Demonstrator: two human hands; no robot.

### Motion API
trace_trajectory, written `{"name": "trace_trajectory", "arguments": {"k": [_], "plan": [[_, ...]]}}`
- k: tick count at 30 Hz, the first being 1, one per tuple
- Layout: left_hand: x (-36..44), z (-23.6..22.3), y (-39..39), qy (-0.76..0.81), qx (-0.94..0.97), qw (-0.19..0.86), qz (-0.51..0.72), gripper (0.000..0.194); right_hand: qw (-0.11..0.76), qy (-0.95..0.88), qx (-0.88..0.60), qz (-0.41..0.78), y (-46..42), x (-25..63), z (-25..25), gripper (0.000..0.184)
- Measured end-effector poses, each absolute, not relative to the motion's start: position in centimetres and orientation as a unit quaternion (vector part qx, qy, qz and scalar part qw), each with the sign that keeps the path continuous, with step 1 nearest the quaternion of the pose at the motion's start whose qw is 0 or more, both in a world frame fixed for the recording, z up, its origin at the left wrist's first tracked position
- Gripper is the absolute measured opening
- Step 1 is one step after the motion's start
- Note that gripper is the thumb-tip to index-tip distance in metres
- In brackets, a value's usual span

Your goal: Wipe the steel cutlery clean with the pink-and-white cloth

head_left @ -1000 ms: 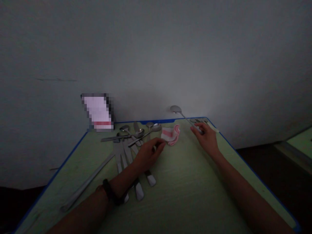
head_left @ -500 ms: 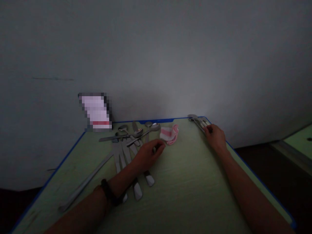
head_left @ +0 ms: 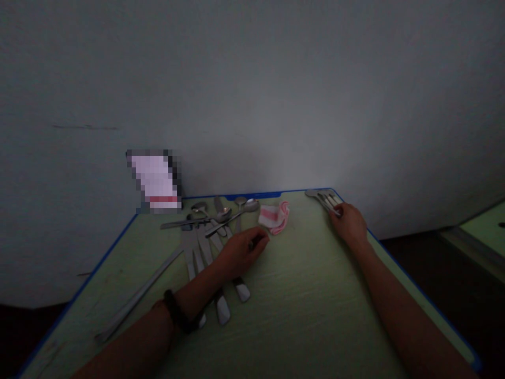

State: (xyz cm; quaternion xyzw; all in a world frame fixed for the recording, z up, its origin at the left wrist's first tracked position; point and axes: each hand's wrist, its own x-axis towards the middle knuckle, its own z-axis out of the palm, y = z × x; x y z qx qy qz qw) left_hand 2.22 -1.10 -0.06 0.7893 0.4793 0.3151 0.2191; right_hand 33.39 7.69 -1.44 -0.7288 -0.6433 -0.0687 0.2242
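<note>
My right hand (head_left: pixel 349 225) is closed at the far right corner of the table, its thumb and fingers pinching the handle of a metal spoon (head_left: pixel 314 194). Beside that spoon lie several other pieces of cutlery (head_left: pixel 330 199), partly covered by my fingers. My left hand (head_left: pixel 243 253) hovers or rests at the table's middle with curled fingers, and nothing shows in them. Under and behind it is a loose pile of metal knives (head_left: pixel 223 309) and spoons (head_left: pixel 224 214). A crumpled pink-and-white cloth (head_left: pixel 273 217) lies just beyond my left fingertips.
The pale green table (head_left: pixel 303 305) has a blue edge and stands against a grey wall (head_left: pixel 252 95). A blurred-out upright device (head_left: pixel 155 176) leans at the back left corner. Long metal tongs or a similar tool (head_left: pixel 138 297) lie at the left.
The spoon in my right hand has come down and lined up with the cutlery beside it. My left hand has hardly moved.
</note>
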Motion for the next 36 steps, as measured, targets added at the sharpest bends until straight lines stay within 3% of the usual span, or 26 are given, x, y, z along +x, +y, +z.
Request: {"name": "trace_trajectory", "arguments": {"k": [15,36], "plan": [[2.2,-0.1,-1.1,0.485,0.801,0.217,0.277,0.021,0.117,-0.640,-0.751,-0.111,6.6,32.0,0.0,0.036],[2.2,-0.1,-1.1,0.482,0.806,0.218,0.265,0.021,0.157,-0.631,-0.754,-0.088,6.9,32.0,-0.2,0.037]]}}
